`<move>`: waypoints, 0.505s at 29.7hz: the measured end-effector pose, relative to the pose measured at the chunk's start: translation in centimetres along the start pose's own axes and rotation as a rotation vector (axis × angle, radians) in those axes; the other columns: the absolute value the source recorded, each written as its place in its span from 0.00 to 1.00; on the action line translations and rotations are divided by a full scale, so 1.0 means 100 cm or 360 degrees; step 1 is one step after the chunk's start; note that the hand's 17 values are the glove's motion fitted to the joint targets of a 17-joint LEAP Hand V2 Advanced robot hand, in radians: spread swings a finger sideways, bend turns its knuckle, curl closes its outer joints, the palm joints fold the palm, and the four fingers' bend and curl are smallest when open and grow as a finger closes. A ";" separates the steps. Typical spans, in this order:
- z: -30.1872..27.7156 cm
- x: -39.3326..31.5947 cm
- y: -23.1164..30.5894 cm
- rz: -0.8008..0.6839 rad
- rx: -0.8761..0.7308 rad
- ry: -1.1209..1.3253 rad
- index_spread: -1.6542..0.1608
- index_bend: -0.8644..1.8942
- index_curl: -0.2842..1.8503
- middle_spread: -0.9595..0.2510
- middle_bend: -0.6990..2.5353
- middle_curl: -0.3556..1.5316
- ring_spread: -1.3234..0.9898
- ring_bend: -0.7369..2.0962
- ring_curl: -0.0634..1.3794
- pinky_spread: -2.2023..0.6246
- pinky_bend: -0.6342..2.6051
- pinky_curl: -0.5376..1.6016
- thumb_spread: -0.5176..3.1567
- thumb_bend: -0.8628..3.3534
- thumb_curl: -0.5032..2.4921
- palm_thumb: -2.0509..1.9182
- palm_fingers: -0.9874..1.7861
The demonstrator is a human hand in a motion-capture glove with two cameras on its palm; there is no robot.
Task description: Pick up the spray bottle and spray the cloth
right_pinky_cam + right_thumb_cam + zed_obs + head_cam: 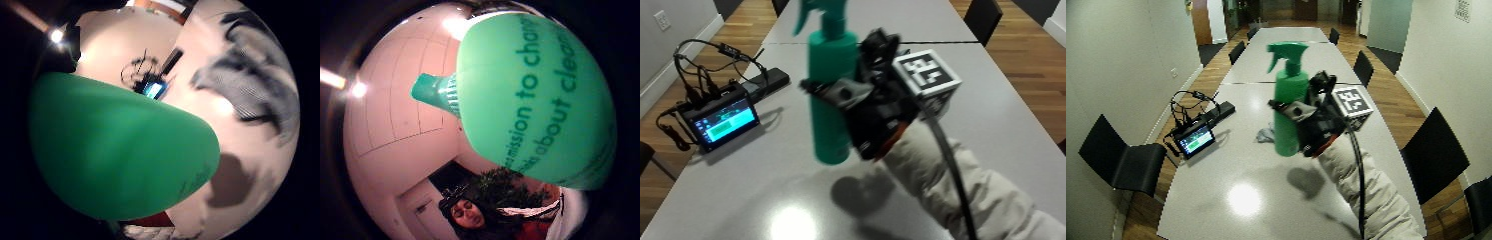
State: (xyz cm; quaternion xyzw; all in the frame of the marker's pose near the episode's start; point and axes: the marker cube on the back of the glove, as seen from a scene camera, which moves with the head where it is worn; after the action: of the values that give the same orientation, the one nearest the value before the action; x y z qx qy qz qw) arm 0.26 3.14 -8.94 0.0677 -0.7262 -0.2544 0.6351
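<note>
My gloved right hand (pixel 874 112) grips a green spray bottle (pixel 830 90) round its body and holds it upright in the air above the grey table (pixel 740 190). In the wide outside view the bottle (pixel 1289 100) has its green trigger head on top, the nozzle pointing left, and the hand (pixel 1320 125) is on its right side. A crumpled grey cloth (pixel 1264 134) lies on the table just behind the bottle's base. In the little finger side palm view the bottle (pixel 115 150) fills the near field and the striped cloth (pixel 255 85) lies on the table beyond. The thumb side palm view shows the bottle (pixel 535 95) close up.
A small lit screen with a tangle of black cables (pixel 720 120) stands at the table's left edge. Black chairs (pixel 1126 160) line both sides (pixel 1435 155). The bottle's shadow (pixel 859 192) falls on the table below the hand.
</note>
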 end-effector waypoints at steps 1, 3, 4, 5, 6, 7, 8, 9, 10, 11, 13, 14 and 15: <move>0.020 0.005 0.004 0.0001 -0.0065 -0.0020 0.75 0.36 0.30 0.73 0.32 0.45 0.52 0.41 0.36 0.75 0.27 0.44 0.28 0.20 0.39 0.82 0.68; 0.077 0.021 0.016 0.0027 -0.0234 -0.0055 0.75 0.36 0.30 0.73 0.31 0.45 0.52 0.41 0.36 0.75 0.27 0.44 0.28 0.20 0.39 0.82 0.68; 0.109 0.030 0.025 0.0053 -0.0324 -0.0066 0.75 0.36 0.30 0.73 0.31 0.46 0.52 0.41 0.36 0.75 0.27 0.44 0.28 0.20 0.39 0.83 0.67; 0.140 0.040 0.034 0.0082 -0.0406 -0.0072 0.75 0.36 0.30 0.73 0.31 0.46 0.52 0.41 0.36 0.75 0.27 0.44 0.29 0.20 0.39 0.82 0.67; 0.166 0.049 0.043 0.0112 -0.0476 -0.0075 0.75 0.36 0.30 0.73 0.31 0.46 0.52 0.41 0.36 0.75 0.27 0.44 0.29 0.20 0.39 0.82 0.67; 0.187 0.057 0.051 0.0138 -0.0537 -0.0081 0.75 0.36 0.30 0.73 0.31 0.46 0.52 0.41 0.36 0.75 0.27 0.44 0.29 0.20 0.39 0.82 0.67; 0.204 0.065 0.059 0.0159 -0.0590 -0.0089 0.75 0.36 0.30 0.73 0.31 0.46 0.52 0.41 0.36 0.75 0.27 0.44 0.29 0.20 0.39 0.83 0.66; 0.217 0.071 0.066 0.0174 -0.0638 -0.0098 0.75 0.36 0.30 0.73 0.31 0.46 0.52 0.41 0.36 0.75 0.26 0.44 0.29 0.20 0.39 0.83 0.66; 0.228 0.077 0.072 0.0179 -0.0682 -0.0106 0.75 0.36 0.30 0.73 0.31 0.46 0.52 0.41 0.36 0.75 0.26 0.44 0.29 0.20 0.39 0.83 0.66; 0.237 0.081 0.078 0.0176 -0.0720 -0.0108 0.75 0.36 0.30 0.73 0.31 0.46 0.52 0.41 0.36 0.75 0.26 0.44 0.30 0.20 0.39 0.83 0.66; 0.248 0.085 0.087 0.0140 -0.0774 -0.0095 0.75 0.36 0.30 0.73 0.31 0.46 0.52 0.40 0.36 0.75 0.26 0.44 0.30 0.20 0.39 0.83 0.66; 0.251 0.085 0.089 0.0113 -0.0789 -0.0084 0.75 0.36 0.30 0.73 0.31 0.46 0.52 0.40 0.36 0.75 0.26 0.44 0.30 0.20 0.39 0.83 0.66; 0.253 0.085 0.090 0.0086 -0.0796 -0.0072 0.75 0.36 0.30 0.73 0.31 0.46 0.52 0.41 0.36 0.75 0.26 0.44 0.30 0.20 0.39 0.83 0.66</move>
State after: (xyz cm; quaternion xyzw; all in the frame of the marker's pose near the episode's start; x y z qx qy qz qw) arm -23.46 14.49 1.07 -0.1169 -0.6562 -0.4106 0.6222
